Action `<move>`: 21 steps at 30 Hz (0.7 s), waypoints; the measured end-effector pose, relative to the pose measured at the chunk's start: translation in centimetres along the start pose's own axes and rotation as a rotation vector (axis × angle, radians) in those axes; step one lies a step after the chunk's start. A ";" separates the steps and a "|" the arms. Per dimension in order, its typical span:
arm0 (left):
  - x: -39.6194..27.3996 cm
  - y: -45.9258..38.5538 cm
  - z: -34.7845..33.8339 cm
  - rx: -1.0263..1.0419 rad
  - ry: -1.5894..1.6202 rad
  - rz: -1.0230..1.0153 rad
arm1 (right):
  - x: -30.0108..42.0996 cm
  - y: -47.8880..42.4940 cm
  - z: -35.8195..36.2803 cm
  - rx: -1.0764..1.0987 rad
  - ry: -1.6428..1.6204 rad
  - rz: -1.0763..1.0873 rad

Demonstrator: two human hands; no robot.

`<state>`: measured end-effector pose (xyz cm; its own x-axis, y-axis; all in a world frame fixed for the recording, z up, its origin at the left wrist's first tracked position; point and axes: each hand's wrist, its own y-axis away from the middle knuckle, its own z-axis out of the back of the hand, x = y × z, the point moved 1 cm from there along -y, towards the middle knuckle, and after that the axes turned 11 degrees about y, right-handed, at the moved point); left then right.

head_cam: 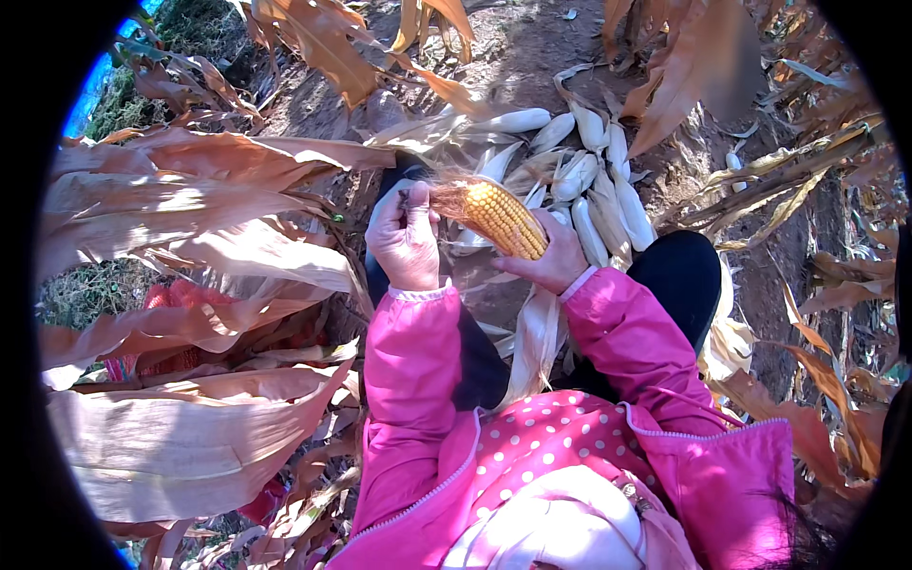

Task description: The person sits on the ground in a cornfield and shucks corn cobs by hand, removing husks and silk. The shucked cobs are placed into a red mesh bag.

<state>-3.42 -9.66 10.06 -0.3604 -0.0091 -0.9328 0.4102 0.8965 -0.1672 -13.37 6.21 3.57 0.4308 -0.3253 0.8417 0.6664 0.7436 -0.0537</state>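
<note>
A bared ear of yellow corn (504,217) lies slantwise between my hands, its tip pointing up and left. My right hand (547,255) grips it around the lower end. Brown corn silk (450,196) trails from the tip toward my left hand (407,239), whose thumb and fingers are pinched on the end of it. Pale husk leaves (536,335) hang below my right hand; whether they still join the ear is hidden. Just beyond the ear, several ears in white husks (576,176) lie heaped on the ground.
Large dry corn leaves (192,434) crowd the left side, partly covering red mesh (185,296). More dry leaves (684,71) and a fallen stalk (791,171) are at the right. My bent knee (677,278) is beside the heap, on brown soil (513,43).
</note>
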 end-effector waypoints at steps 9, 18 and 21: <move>-7.9 -4.8 6.9 -0.083 0.339 -0.134 | -2.9 -0.5 -0.5 -0.043 -0.033 -0.035; -11.9 2.4 20.5 -0.270 -0.453 0.109 | -2.8 -1.1 0.5 -0.111 -0.275 -0.082; -13.5 6.1 27.8 -0.083 -1.003 0.238 | -1.7 -0.7 0.4 -0.141 -0.230 -0.072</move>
<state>27.25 -16.39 12.76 0.6021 -0.1584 -0.7826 0.3064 0.9509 0.0432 -14.83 6.43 2.37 0.2408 -0.2212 0.9450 0.7753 0.6296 -0.0502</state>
